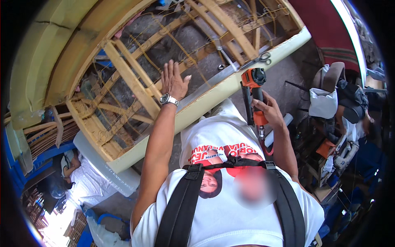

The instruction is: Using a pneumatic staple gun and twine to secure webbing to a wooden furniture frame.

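My left hand point(174, 83) is stretched flat with fingers spread, over the near part of an upturned-looking sofa frame point(127, 78) of bare wood slats and wire springs. A metal wristwatch point(168, 99) sits on that wrist. Whether the palm touches the frame I cannot tell. To the right, my right hand point(269, 108) is closed around the grip of an orange and black pneumatic staple gun point(255, 80), held upright beside the frame's padded cream front rail point(214, 90). A red air hose point(263, 144) hangs from its lower end. Scissors point(264, 59) lie on the rail just beyond the gun.
A yellowish foam backrest point(61, 49) rises on the left. At the right stand a chair with cloths and bags point(325, 99) and a cluttered bench point(337, 160). Another person in a white shirt point(88, 185) is at the lower left. A dark red panel point(321, 29) stands at the upper right.
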Tool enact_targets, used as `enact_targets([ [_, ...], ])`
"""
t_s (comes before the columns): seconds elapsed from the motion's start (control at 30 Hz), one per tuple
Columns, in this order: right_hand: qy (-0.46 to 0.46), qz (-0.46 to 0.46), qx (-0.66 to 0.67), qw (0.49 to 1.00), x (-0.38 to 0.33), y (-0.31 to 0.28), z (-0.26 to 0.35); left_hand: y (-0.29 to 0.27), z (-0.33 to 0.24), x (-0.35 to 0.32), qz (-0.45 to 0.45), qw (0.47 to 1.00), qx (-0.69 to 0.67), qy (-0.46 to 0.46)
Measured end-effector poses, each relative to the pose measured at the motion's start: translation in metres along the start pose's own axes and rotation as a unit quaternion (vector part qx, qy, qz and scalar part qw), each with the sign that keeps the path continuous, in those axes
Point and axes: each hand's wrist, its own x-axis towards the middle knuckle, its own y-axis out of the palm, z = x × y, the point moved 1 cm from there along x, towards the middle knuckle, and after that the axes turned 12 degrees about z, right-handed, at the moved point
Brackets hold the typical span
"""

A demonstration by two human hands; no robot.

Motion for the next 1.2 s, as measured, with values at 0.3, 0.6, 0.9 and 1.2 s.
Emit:
enact_targets([
  [0.3,-0.043,-0.046,-0.11,0.992,-0.026,-0.106,0.028,-0.016,-0.016,-0.007,-0.077,0.98,-0.176,-0.046],
  [0.6,-0.188,-0.152,-0.526,0.815,0.1,-0.14,0.024,0.034,0.01,-0.233,-0.15,0.947,-0.078,-0.273],
  [0.9,-0.149,-0.153,-0.657,0.723,0.19,-0.105,0.003,0.137,0.007,-0.429,0.171,0.804,-0.25,-0.511],
  [1.2,-0.134,-0.171,-0.7,0.68,0.176,-0.083,-0.015,0.22,0.009,-0.442,0.276,0.94,-0.082,-0.182],
])
